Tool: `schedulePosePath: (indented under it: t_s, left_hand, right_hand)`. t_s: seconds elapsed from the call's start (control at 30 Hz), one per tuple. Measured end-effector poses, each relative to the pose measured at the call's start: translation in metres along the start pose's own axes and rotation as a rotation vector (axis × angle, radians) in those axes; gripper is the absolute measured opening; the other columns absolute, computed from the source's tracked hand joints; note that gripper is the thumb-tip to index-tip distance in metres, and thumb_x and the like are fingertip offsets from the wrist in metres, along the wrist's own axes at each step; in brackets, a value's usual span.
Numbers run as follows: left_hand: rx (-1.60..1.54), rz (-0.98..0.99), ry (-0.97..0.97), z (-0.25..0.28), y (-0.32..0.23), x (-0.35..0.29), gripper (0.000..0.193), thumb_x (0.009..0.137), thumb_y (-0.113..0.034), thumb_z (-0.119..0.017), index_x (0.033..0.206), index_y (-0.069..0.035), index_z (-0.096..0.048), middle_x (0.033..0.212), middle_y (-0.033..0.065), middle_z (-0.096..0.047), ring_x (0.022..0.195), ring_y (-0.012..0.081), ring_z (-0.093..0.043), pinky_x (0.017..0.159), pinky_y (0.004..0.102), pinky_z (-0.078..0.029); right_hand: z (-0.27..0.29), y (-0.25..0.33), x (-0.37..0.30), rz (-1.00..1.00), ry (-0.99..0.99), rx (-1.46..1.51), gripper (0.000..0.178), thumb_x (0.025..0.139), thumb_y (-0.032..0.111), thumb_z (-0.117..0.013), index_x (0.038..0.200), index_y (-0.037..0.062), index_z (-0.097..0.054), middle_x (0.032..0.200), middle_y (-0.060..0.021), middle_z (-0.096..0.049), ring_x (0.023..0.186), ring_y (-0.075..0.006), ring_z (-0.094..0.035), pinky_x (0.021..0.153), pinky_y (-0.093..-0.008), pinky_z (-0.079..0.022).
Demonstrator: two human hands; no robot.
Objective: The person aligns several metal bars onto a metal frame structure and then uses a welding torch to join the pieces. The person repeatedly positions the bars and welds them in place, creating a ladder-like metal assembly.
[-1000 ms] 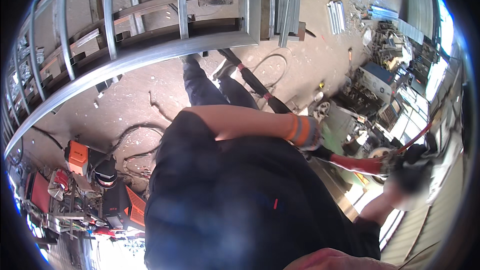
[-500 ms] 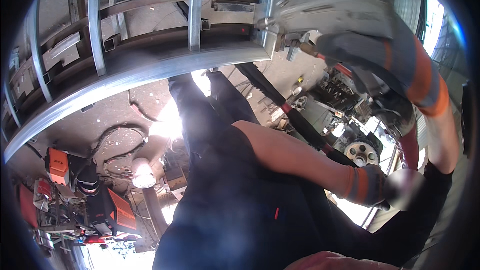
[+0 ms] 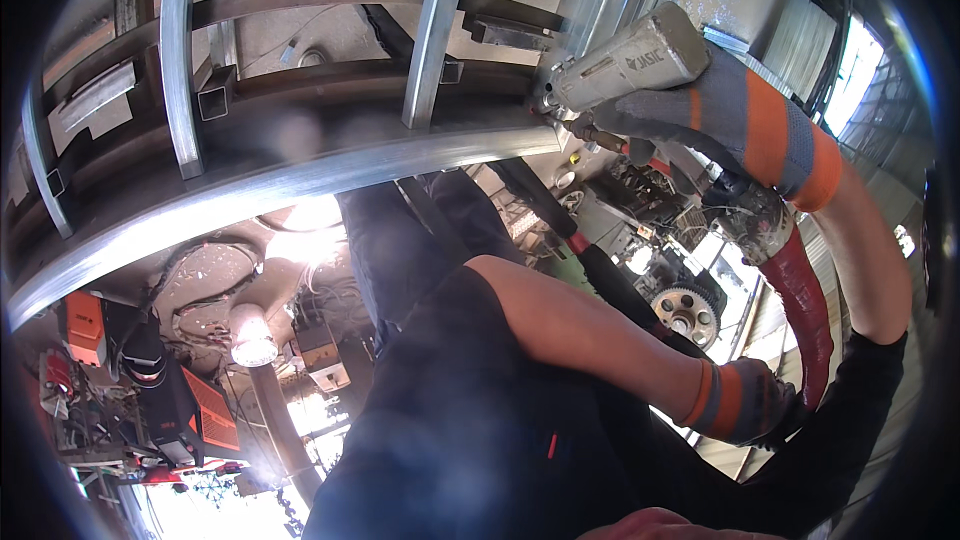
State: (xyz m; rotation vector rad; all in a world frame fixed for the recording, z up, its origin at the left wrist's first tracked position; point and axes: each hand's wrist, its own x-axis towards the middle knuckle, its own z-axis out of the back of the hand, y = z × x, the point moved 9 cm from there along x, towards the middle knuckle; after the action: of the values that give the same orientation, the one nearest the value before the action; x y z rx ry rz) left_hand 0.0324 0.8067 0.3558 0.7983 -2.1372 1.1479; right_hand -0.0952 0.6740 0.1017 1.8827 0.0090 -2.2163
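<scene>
My right hand [image 3: 665,125], in a grey work glove with an orange-striped cuff, is closed around a grey boxy hand tool [image 3: 635,58]. A small fitting sticks out of the tool, close to the corner of a curved metal frame [image 3: 330,172] with square-tube bars. A thick red hose [image 3: 800,305] hangs below the right hand. My left hand [image 3: 755,402], gloved alike, reaches across to the right. Its fingers appear closed on the hose's lower end, partly hidden. I cannot make out the tool's exact kind.
A black cable with red bands [image 3: 610,270] runs below the frame. A toothed gear wheel [image 3: 690,318] lies among metal parts at right. Orange-and-black machines [image 3: 180,405] stand at lower left, beside a pipe [image 3: 275,410]. Long metal profiles [image 3: 600,0] lie behind the frame's corner.
The tool and my right hand have come lower in the picture and sit steadier. My left hand stays near the hose, now more visible. The whole view has shifted slightly.
</scene>
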Motion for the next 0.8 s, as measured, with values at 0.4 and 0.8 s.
schedulePosePath:
  t_s: [0.4,0.8]
  left_hand:
    - [-0.135,0.135,-0.042,0.002,0.014,0.000,0.031,0.095,-0.019,-0.062,0.095,0.012,-0.065,0.074,0.0137,-0.067,0.065,0.0273,-0.070,0.052,0.0400,-0.055]
    - [-0.134,0.156,-0.088,0.000,0.018,-0.006,0.052,0.100,-0.038,-0.063,0.096,0.013,-0.061,0.070,0.0126,-0.066,0.063,0.0298,-0.070,0.051,0.0413,-0.054]
  right_hand:
    - [0.000,-0.002,0.010,0.008,0.024,-0.008,0.035,0.102,0.021,-0.069,0.125,-0.0047,-0.070,0.089,-0.0141,-0.077,0.072,-0.0179,-0.075,0.054,-0.0280,-0.059]
    - [0.000,-0.009,0.011,0.121,0.033,0.041,0.034,0.102,0.020,-0.067,0.127,-0.0031,-0.070,0.097,-0.0137,-0.077,0.080,-0.0171,-0.076,0.073,-0.0309,-0.062]
